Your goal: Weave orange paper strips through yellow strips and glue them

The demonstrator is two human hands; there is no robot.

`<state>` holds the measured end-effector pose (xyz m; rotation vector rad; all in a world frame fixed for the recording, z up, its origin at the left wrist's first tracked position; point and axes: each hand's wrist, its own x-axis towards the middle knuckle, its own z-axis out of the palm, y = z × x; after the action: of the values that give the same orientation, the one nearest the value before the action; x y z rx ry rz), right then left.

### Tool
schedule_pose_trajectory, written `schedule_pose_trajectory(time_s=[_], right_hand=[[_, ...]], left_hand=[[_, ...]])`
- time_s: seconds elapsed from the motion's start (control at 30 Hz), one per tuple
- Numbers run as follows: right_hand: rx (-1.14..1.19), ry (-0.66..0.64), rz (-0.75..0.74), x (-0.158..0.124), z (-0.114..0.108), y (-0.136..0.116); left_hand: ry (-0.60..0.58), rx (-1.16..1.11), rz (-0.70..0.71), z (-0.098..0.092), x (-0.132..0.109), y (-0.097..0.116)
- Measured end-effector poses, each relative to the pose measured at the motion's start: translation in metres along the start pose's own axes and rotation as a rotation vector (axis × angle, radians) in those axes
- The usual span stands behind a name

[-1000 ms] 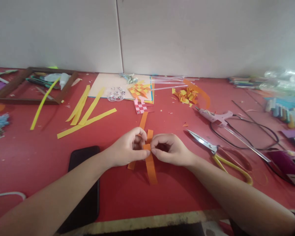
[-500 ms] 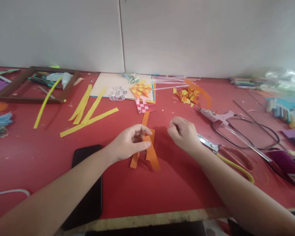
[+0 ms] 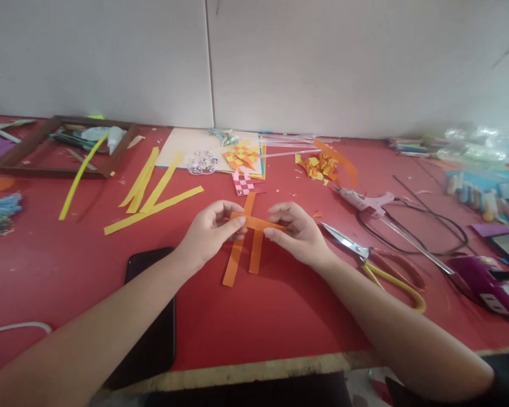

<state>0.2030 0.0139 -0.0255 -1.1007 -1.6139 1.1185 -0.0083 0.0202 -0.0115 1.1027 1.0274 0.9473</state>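
Between my two hands an orange paper strip (image 3: 258, 223) is stretched almost level above the table. My left hand (image 3: 212, 229) pinches its left end between thumb and fingers. At the other end, my right hand (image 3: 297, 232) grips it the same way. Under the held strip, two more orange strips (image 3: 234, 263) lie lengthwise on the red table, partly covered by it. Just beyond them is a small pink-and-red woven paper fish (image 3: 243, 183). Open scissors (image 3: 356, 249) with red and yellow handles lie right of my right hand.
Yellow strips (image 3: 173, 209) lie to the left, near a phone (image 3: 152, 316) under my left forearm. A wooden frame (image 3: 8, 165) holds tools. Behind are a yellow-orange woven piece (image 3: 241, 155) and paper scraps (image 3: 320, 167). A glue gun (image 3: 367, 202) with its cable is at right.
My right hand has moved left from a closed fist and taken the strip's other end. The held strip has turned from slanting downward to nearly level. A small orange scrap now shows near the scissors.
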Motion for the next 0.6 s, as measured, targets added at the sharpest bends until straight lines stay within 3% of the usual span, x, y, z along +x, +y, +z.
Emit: schedule_pose_trajectory(time_s=[0.4,0.5,0.6], right_hand=[[0.171,0.321,0.014,0.012,-0.004,0.010],[0.226,0.321,0.046,0.014,-0.007,0.010],[0.323,0.203,0.141,0.014,-0.011,0.008]], left_hand=[[0.037,0.127,-0.020,0.000,0.000,-0.003],[0.004,0.214,0.051,0.001,-0.002,-0.001],[0.013,0.322,0.139,0.001,-0.004,0.001]])
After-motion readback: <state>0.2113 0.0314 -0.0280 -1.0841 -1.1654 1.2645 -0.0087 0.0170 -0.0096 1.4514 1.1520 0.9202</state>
